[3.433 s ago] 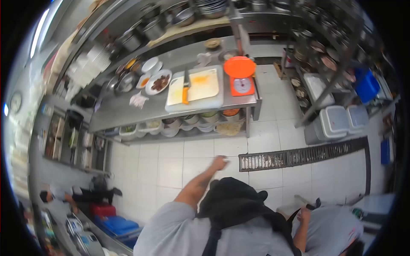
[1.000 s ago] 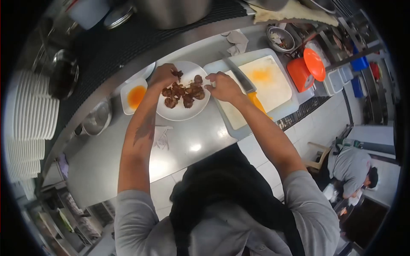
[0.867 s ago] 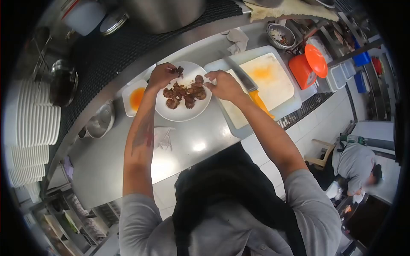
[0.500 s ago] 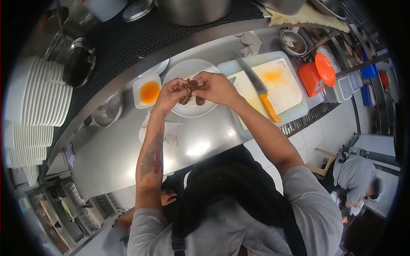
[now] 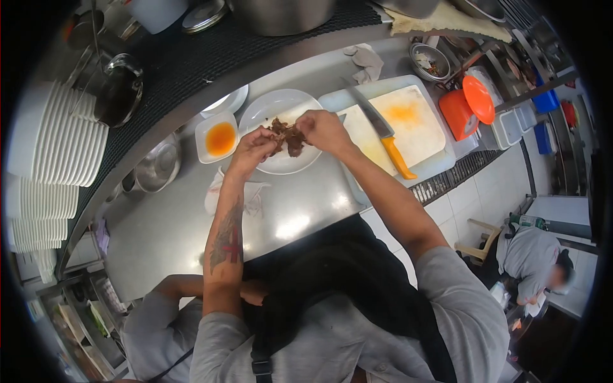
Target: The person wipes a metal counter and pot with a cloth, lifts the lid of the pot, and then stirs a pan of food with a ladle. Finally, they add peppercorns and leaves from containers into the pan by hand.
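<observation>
Head view: left hand and right hand pinch meat between them above plate.

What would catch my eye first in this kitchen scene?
The left hand and right hand meet over a white plate at the centre, both gripping dark meat. To their right an orange-handled knife lies on a white cutting board beside an orange scale; stacks of white plates fill the far left.

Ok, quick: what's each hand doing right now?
Left hand: closed, pinching the brown meat over the white plate.
Right hand: closed on the same meat.
</observation>
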{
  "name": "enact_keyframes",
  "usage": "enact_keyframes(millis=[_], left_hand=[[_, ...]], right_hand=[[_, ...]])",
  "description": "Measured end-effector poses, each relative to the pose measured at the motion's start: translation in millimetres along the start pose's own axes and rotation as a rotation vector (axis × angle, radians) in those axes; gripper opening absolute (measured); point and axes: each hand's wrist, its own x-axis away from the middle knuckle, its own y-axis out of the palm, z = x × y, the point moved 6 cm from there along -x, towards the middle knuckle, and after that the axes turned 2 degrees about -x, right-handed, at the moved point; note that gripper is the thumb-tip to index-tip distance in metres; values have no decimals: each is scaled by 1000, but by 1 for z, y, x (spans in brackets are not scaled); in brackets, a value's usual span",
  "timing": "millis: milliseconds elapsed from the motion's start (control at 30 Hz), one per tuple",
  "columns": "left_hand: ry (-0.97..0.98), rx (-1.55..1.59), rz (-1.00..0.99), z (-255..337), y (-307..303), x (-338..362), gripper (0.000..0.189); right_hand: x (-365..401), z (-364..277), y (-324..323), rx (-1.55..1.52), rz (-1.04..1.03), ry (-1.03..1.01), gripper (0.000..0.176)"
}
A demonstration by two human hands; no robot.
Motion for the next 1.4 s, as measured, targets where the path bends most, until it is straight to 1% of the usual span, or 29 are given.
enact_keyframes(millis=[33, 133, 200, 233, 300, 333, 367, 400, 433, 467, 533, 600, 633, 700, 767, 833, 867, 933, 967, 1000, 1033, 1100, 1133, 1167, 1200, 1300, 1333, 1367, 1400], left_hand=[[-8, -107, 18, -4, -2, -1, 16], [-40, -235, 70, -16, -6, 0, 16], [-32, -231, 72, -19, -5, -1, 19], [-28, -223, 83, -20, -4, -2, 21], [-36, -244, 87, -23, -4, -4, 21], [-45, -263, 99, -25, -4, -4, 21], [-47, -267, 98, -26, -3, -4, 21], [17, -423, 112, -24, -3, -4, 24], [82, -578, 126, -23, -2, -4, 28], [80, -582, 127, -26, -2, -3, 28], [171, -791, 353, -17, -7, 3, 34], [162, -798, 382, -13, -5, 4, 35], [151, -802, 411, -10, -4, 7, 35], [185, -774, 429, -3, 3, 7, 33], [222, -748, 446, 3, 12, 3, 30], [273, -597, 409, 9, 27, -7, 25], [274, -596, 410, 12, 34, -13, 25], [134, -496, 329, 12, 46, -28, 31], [135, -499, 324, 16, 53, -33, 31], [99, -369, 329, 14, 57, -40, 35], [60, -239, 331, 13, 60, -45, 39], [74, -192, 301, 19, 66, -51, 42], [85, -146, 279, 23, 71, -53, 45], [138, -110, 275, 29, 76, -53, 43], [136, -116, 262, 31, 80, -52, 43], [220, -111, 224, 43, 83, -52, 38], [142, -47, 189, 36, 79, -55, 33], [64, 18, 156, 29, 76, -56, 29], [63, 13, 159, 27, 73, -56, 29]], right_hand=[[-4, 7, -2, 2, 3, 4, 18], [-11, 23, -16, 60, 97, 35, 15], [-12, 34, -20, -90, 27, 84, 14], [-13, 39, -24, -91, 34, 87, 14], [-17, 41, -28, 135, 87, -42, 15], [-21, 46, -27, 131, 89, -38, 15], [-27, 49, -25, 227, 90, -72, 16], [-31, 46, -24, 322, 91, -106, 19], [-36, 47, -25, 319, 91, -106, 19], [-40, 46, -22, 398, 50, -118, 21], [-43, 41, -17, 475, 6, -133, 24], [-47, 41, -4, 618, -135, -136, 25], [-48, 42, -3, 618, -137, -138, 25], [-52, 40, 6, 794, -214, -288, 25], [-56, 43, 6, 790, -221, -320, 24], [-60, 45, 3, 788, -225, -346, 23], [-63, 49, 1, 704, -270, -310, 22], [-59, 50, -3, 617, -314, -270, 21], [-57, 49, -12, 406, -227, -241, 22], [-55, 45, -24, 199, -136, -213, 23], [-49, 39, -30, 200, -128, -208, 23], [-39, 39, -45, -54, -44, -96, 29], [-36, 39, -50, -53, -31, -85, 29], [-31, 39, -52, -84, -46, -75, 32], [-28, 41, -53, -117, -60, -68, 35], [-24, 44, -59, -166, -79, -77, 36], [-26, 50, -57, -169, -75, -80, 36], [-29, 58, -52, -265, -74, -67, 36], [-31, 64, -48, -361, -76, -53, 35]])
